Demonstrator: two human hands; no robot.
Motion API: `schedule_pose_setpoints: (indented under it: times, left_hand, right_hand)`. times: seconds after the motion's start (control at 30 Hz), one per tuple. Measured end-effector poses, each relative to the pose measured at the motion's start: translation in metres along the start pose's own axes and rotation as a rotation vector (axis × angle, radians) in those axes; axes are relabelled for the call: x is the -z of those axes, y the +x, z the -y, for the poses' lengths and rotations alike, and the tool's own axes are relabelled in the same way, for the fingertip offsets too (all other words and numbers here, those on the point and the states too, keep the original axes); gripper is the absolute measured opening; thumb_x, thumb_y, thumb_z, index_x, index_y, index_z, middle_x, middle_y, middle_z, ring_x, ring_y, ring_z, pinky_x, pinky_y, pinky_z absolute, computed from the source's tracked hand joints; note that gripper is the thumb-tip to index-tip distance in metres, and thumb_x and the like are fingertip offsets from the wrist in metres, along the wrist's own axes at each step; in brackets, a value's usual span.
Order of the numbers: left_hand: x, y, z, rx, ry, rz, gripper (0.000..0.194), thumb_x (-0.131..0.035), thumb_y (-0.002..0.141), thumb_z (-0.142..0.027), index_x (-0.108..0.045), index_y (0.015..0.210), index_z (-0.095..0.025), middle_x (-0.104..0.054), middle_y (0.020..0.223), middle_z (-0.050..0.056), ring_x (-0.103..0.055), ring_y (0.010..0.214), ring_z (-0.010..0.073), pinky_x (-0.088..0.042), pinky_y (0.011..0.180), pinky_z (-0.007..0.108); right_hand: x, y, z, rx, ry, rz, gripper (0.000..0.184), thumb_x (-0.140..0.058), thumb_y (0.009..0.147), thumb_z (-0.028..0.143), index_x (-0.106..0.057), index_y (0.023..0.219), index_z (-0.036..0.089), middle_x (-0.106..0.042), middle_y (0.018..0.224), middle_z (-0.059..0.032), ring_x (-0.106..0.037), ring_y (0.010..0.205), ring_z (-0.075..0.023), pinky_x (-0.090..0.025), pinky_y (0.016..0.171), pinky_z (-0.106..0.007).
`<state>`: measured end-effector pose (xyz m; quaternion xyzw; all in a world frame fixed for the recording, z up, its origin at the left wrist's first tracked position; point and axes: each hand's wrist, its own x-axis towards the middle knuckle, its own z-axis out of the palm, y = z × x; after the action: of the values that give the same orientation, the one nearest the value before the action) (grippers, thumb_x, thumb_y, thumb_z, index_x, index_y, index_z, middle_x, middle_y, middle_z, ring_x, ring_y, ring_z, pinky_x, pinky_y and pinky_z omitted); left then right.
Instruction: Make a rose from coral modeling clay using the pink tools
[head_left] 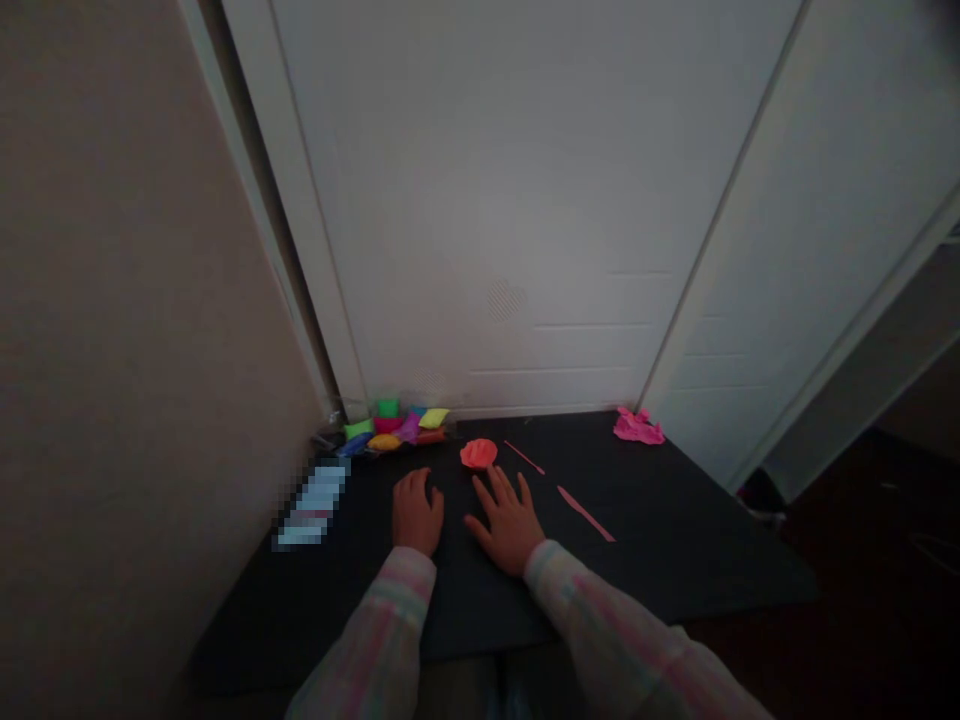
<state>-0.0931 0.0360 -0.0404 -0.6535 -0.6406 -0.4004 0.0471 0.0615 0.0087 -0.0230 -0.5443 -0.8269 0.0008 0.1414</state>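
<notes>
My left hand (417, 511) rests on the black mat (675, 520) with its fingers curled under; nothing shows in it. My right hand (506, 517) lies flat beside it, fingers spread, holding nothing. Just beyond my right fingertips sits a red shell-shaped clay piece (478, 453). Two thin pink sticks lie to the right: a short one (523, 457) and a longer one (586, 513).
A pile of coloured clay packets (396, 427) sits at the mat's back left corner. A crumpled pink lump (637, 427) lies at the back right. A blurred-out card (313, 504) is on the left. White wall panels rise behind; dark floor on the right.
</notes>
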Motion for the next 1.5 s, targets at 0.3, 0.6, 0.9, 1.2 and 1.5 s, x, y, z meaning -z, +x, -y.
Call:
schedule_pose_setpoints:
  times: [0.3,0.6,0.9,1.2,1.5]
  left_hand:
    - [-0.001,-0.001,-0.002,-0.028,-0.021,0.0,0.028,-0.041,0.068,-0.017,-0.049,0.094,-0.013,-0.051,0.092,0.01,-0.043,0.092,0.0213,-0.037,0.082,0.037]
    - [-0.002,-0.003,-0.003,-0.032,-0.006,0.014,0.027,-0.042,0.069,-0.016,-0.049,0.095,-0.012,-0.051,0.093,0.01,-0.042,0.092,0.0205,-0.038,0.081,0.036]
    - [-0.001,-0.003,-0.004,-0.012,-0.043,0.005,0.025,-0.042,0.071,-0.018,-0.049,0.094,-0.014,-0.052,0.091,0.009,-0.043,0.091,0.0203,-0.038,0.081,0.037]
    - [0.001,-0.004,-0.004,-0.013,-0.077,-0.013,0.022,-0.04,0.074,-0.021,-0.05,0.093,-0.015,-0.052,0.091,0.008,-0.045,0.09,0.0196,-0.039,0.079,0.038]
    - [0.003,-0.007,0.0,0.036,-0.116,0.025,0.026,-0.036,0.076,-0.022,-0.048,0.096,-0.013,-0.051,0.095,0.01,-0.044,0.094,0.0197,-0.038,0.081,0.039]
  right_hand:
    - [0.016,-0.056,-0.002,0.208,0.075,0.146,0.06,-0.018,0.076,0.056,-0.02,0.126,0.023,-0.015,0.133,-0.0104,-0.01,0.121,-0.0215,-0.001,0.095,-0.044]
    - [-0.006,0.009,-0.007,0.053,-0.025,-0.047,0.058,-0.015,0.077,0.053,-0.029,0.123,0.021,-0.022,0.131,-0.0112,-0.013,0.12,-0.0215,-0.001,0.094,-0.045]
    - [-0.002,-0.013,-0.005,0.074,-0.031,0.037,0.058,-0.016,0.077,0.053,-0.026,0.125,0.021,-0.02,0.132,-0.0109,-0.013,0.121,-0.0224,-0.002,0.094,-0.046]
    - [0.005,-0.065,-0.009,0.34,0.043,0.173,0.056,-0.021,0.079,0.047,-0.013,0.128,0.022,-0.018,0.133,-0.0059,-0.015,0.12,-0.02,-0.004,0.095,-0.044]
    - [0.0,0.012,-0.003,0.14,0.054,0.019,0.06,-0.017,0.077,0.054,-0.02,0.126,0.019,-0.016,0.133,-0.0112,-0.009,0.121,-0.0223,0.0,0.093,-0.048]
